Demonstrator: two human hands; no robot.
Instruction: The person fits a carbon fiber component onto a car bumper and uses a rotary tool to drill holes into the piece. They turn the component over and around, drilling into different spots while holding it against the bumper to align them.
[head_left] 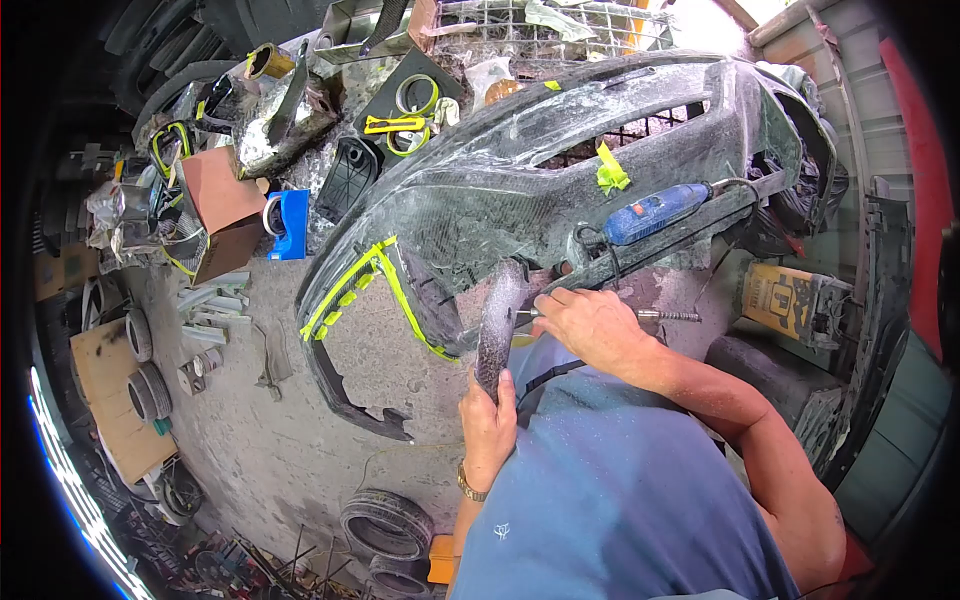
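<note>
My left hand (488, 422) is closed round the lower end of a dark curved strip (497, 325), dusted with white powder and held roughly upright. My right hand (597, 327) grips a slim rotary tool handpiece (668, 316); its spring-like rear end sticks out to the right. A thin metal bit (525, 312) points left from my fingers and meets or nearly meets the strip's edge. Just beyond both hands lies a large dusty dark car bumper (470, 215), with yellow-green tape (345, 285) round one opening. A blue power tool (655, 213) rests on its near edge.
Tape rolls (416, 95), a yellow cutter knife (394, 124) and a blue tape dispenser (290, 225) lie beyond the bumper. A cardboard box (215, 210) stands left. Tyres (388, 525) lie on the floor near me. A yellow-black box (790, 303) stands right.
</note>
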